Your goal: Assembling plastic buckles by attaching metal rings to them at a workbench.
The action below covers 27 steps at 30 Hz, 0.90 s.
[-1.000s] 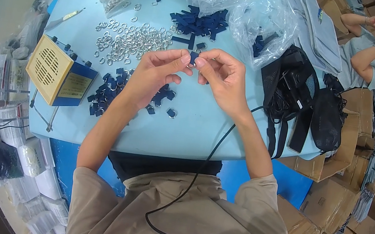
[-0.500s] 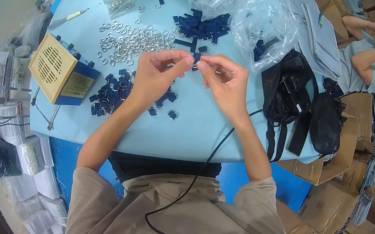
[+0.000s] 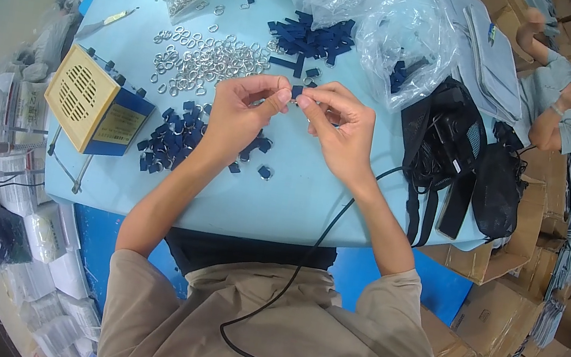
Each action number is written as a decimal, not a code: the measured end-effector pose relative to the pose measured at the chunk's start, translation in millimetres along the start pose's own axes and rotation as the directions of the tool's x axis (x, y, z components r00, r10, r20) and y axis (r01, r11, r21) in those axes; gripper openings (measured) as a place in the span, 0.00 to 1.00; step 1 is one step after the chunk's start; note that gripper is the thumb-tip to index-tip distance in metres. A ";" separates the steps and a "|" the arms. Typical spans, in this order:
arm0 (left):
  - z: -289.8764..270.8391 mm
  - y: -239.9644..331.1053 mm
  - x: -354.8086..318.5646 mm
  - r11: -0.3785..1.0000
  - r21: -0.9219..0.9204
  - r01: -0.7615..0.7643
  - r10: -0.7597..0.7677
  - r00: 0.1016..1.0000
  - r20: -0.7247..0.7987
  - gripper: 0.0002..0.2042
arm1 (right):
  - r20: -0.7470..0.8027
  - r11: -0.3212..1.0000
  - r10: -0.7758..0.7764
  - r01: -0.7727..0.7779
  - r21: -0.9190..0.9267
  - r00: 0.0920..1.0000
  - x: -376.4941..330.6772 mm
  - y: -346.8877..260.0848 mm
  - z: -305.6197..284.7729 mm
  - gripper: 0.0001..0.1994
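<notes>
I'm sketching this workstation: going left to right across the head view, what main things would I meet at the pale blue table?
Yellow-and-blue slotted box, left hand, navy strap piece, right hand, black mesh bag, black pouch.

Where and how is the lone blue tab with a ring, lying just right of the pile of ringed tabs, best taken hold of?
I'd pinch the lone tab by its blue part, coming from the right. That face is the broadest part showing, the piece looks small enough for thumb and forefinger, and the pile of tabs lies to its left.
</notes>
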<state>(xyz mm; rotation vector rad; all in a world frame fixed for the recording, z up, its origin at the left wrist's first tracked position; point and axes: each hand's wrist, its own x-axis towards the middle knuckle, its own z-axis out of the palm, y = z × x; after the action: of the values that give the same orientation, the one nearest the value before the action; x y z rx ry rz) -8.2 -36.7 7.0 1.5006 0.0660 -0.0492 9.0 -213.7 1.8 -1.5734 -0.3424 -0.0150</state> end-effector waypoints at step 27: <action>7.9 3.3 27.3 0.914 0.243 -0.326 0.334 0.943 0.010 0.11 | 0.020 0.996 0.050 -0.048 -0.074 0.999 14.0 24.2 -14.6 0.08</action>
<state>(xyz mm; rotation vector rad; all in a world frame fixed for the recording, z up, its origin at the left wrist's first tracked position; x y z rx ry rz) 19.3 -44.1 8.8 1.7386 -0.1755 0.2481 30.8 -224.9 -18.2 -1.6549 -0.3231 0.0275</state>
